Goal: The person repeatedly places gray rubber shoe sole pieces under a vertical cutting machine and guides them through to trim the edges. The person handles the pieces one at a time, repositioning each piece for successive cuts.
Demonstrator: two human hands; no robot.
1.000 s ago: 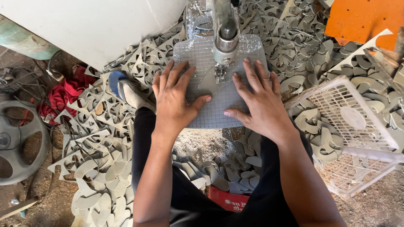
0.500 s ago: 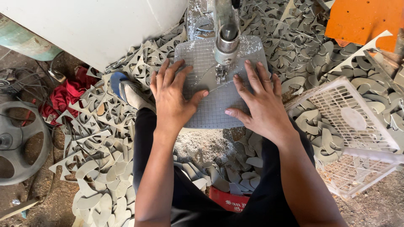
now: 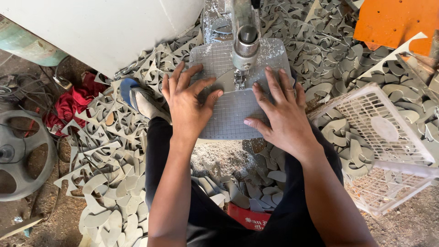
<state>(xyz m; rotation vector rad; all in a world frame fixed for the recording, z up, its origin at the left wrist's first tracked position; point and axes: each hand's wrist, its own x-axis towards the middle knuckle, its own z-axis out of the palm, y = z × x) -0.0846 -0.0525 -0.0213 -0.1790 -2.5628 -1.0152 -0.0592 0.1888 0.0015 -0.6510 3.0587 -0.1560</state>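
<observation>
Head view looks straight down on a grey, grid-textured rubber sheet [image 3: 231, 114] lying flat on the small machine table, directly under the upright metal cutting machine head [image 3: 245, 43]. Left hand [image 3: 186, 107] lies palm-down on the sheet's left part, fingers spread and pressing flat — the thumb angled toward the middle. Right hand [image 3: 283, 114] lies palm-down on the right part, fingers likewise spread, a ring on one of them. Neither hand pinches anything. Around the table lie heaps of grey cut-out rubber scraps [image 3: 114, 137], and a white plastic lattice basket [image 3: 388, 151] sits tilted just to the right — some grey pieces inside. Red cloth [image 3: 68, 103] lies at the left, near a metal wheel [image 3: 20, 155].
</observation>
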